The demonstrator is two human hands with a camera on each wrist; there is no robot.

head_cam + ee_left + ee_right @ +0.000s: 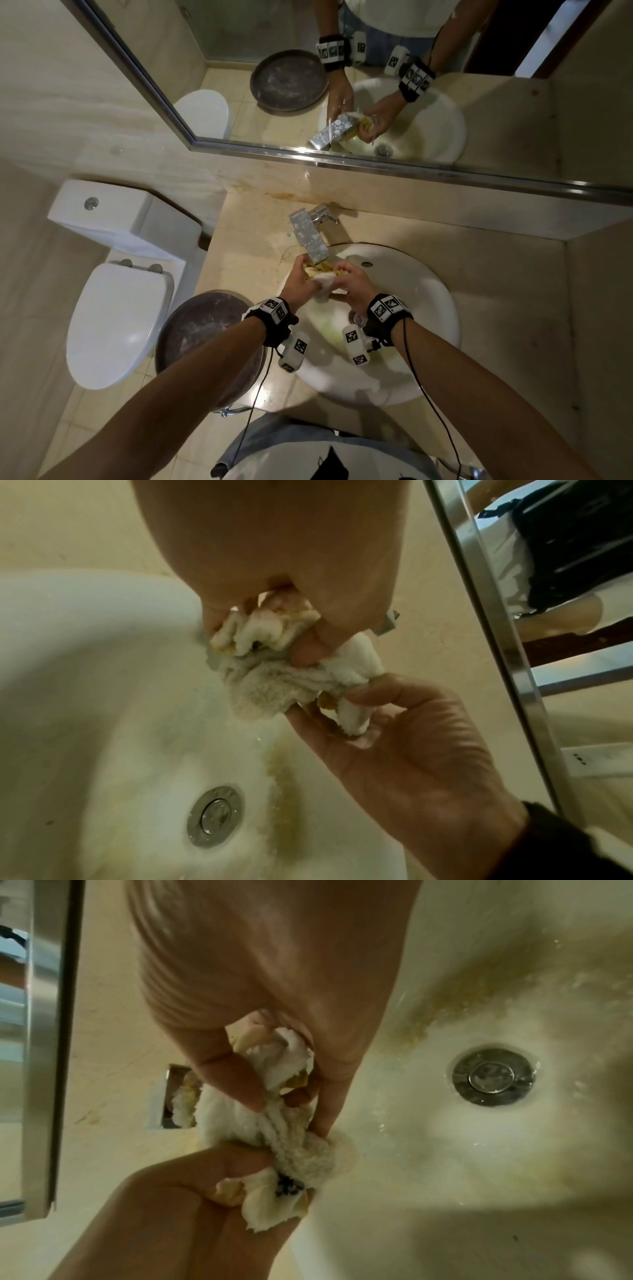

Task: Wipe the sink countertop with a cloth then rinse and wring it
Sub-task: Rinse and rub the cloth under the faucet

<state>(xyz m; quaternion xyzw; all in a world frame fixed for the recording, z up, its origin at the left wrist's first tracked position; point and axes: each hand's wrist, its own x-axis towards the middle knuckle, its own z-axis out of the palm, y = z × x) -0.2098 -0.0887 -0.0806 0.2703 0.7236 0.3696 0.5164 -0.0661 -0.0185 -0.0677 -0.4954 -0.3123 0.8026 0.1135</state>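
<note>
Head view puts the cloth (pixel 323 279) bunched between both hands just under the faucet (pixel 310 240) spout, over the sink (pixel 428 291) basin. The left hand (pixel 298 279) and the right hand (pixel 352 281) each curl their fingers tightly round one end of it. Soaked terry like this is probably soft, limp and heavier than when dry, yet not slippery. It should wring best gripped at opposite ends, hands close, and twisted against each other above the drain (pixel 215 816).
</note>
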